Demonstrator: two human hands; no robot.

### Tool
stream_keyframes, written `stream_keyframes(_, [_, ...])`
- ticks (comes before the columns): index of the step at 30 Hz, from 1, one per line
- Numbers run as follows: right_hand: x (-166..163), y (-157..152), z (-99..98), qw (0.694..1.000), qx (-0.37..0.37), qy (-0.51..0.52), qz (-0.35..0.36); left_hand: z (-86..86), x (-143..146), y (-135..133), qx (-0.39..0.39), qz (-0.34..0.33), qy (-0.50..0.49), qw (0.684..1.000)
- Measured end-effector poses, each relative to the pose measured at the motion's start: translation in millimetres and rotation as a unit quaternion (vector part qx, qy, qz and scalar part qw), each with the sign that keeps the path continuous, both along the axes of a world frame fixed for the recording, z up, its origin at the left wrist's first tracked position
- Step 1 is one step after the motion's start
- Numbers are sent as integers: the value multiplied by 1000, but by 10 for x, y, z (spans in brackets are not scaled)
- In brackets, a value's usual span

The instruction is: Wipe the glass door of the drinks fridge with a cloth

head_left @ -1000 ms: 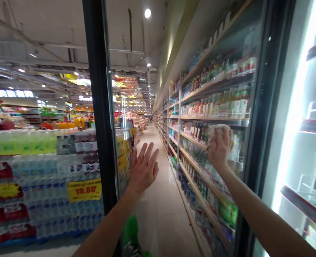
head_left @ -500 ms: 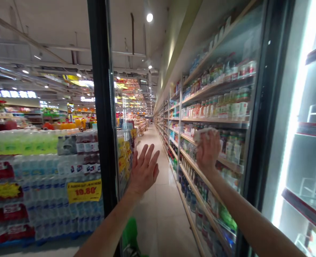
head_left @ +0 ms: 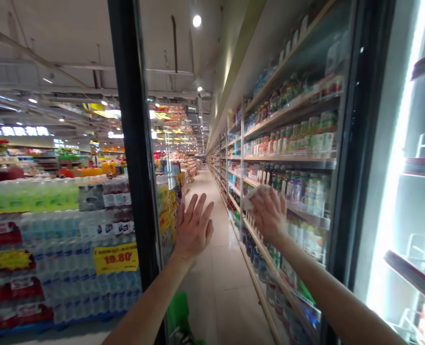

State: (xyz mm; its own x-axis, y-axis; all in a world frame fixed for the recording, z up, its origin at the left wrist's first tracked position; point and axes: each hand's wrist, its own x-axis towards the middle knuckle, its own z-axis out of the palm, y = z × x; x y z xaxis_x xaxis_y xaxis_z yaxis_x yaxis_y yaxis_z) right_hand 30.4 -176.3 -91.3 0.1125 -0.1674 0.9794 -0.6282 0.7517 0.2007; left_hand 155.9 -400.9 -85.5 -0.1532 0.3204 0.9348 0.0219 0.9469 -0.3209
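An open glass cooler door (head_left: 234,96) with a black frame (head_left: 131,143) stands in front of me. My left hand (head_left: 194,227) lies flat on the glass near the frame edge, fingers stretched upward. My right hand (head_left: 268,211) presses a white cloth (head_left: 250,197) against the glass, fingers spread over it. Through the pane I see an aisle with shelves of bottled drinks (head_left: 295,139).
The lit cooler interior (head_left: 414,191) with wire shelves is at the right. Stacked packs of bottled water (head_left: 54,249) with a yellow price tag (head_left: 116,257) stand at the left. A green object (head_left: 178,314) sits low by the door.
My right hand has slid the cloth leftward and down across the glass. The left hand has stayed flat in place.
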Motion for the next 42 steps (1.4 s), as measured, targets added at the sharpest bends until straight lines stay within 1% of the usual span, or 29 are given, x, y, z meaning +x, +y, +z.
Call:
stream_keyframes(3, [-94,103,91,984,-174,-18,-19,-3,5,8,0,2,-2,1000])
stream_keyframes(4, [-103,104,119,977,-209,-28,-20,-3,9,13,0,4,-3,1000])
stream_keyframes(5, [-93,82,136,975,-218,-33,-17,-4,14,19,0,5,-4,1000])
stream_keyframes(6, [-68,44,141,980,-193,-36,-10,-4,20,24,0,6,-5,1000])
stream_keyframes(9, [-4,-43,126,999,-30,-14,4,-6,35,33,-1,7,0,1000])
stream_keyframes(10, [-12,-31,133,1000,-11,-10,0,-7,39,33,-1,7,0,1000])
stream_keyframes(11, [-38,1,153,999,-32,-12,-7,-8,41,33,-2,8,-3,1000])
stream_keyframes(14, [-129,104,232,977,-211,-34,-26,-11,39,27,-1,11,-9,1000])
stream_keyframes(15, [-135,103,242,969,-244,-38,-24,-12,37,24,-1,11,-11,1000])
stream_keyframes(16, [-122,80,236,970,-238,-37,-19,-12,35,22,-1,9,-11,1000])
stream_keyframes(18, [-64,3,188,993,-116,-24,-2,-12,31,17,0,7,-10,1000])
stream_keyframes(19, [-39,-24,163,999,-48,-13,5,-12,29,15,0,6,-10,1000])
stream_keyframes(20, [-28,-29,149,1000,-4,-6,6,-13,28,14,0,6,-10,1000])
stream_keyframes(21, [-35,-8,152,1000,3,-3,3,-13,27,13,0,5,-8,1000])
stream_keyframes(22, [-58,34,171,1000,-28,-9,-6,-13,27,13,0,5,-7,1000])
stream_keyframes(25, [-131,158,264,978,-200,-50,-32,-12,23,15,-1,7,-5,1000])
stream_keyframes(26, [-129,159,275,973,-221,-54,-32,-11,21,15,0,8,-5,1000])
stream_keyframes(27, [-110,135,267,977,-205,-49,-28,-10,18,14,-1,8,-5,1000])
stream_keyframes(30, [-27,22,173,1000,-21,-5,-4,-6,12,7,-3,4,-2,1000])
stream_keyframes(31, [-22,16,149,1000,20,6,0,-5,12,4,-3,3,1,1000])
stream_keyframes(32, [-39,38,141,1000,26,8,-2,-5,11,3,-3,2,2,1000])
stream_keyframes(33, [-75,84,153,1000,-7,2,-8,-5,12,2,-3,3,1,1000])
stream_keyframes(34, [-120,142,180,997,-70,-12,-16,-5,13,3,-3,4,0,1000])
stream_keyframes(36, [-193,232,248,978,-201,-44,-29,-7,14,7,-1,7,-3,1000])
stream_keyframes(37, [-202,241,269,969,-238,-52,-32,-8,13,9,0,7,-6,1000])
stream_keyframes(38, [-187,219,274,969,-242,-51,-30,-10,12,10,1,6,-7,1000])
stream_keyframes(39, [-155,175,262,977,-206,-42,-24,-11,11,10,1,4,-5,1000])
stream_keyframes(41, [-79,72,211,998,-65,-5,-5,-14,7,7,2,0,-1,1000])
stream_keyframes(42, [-59,42,191,1000,-6,13,3,-16,5,5,3,-1,1,1000])
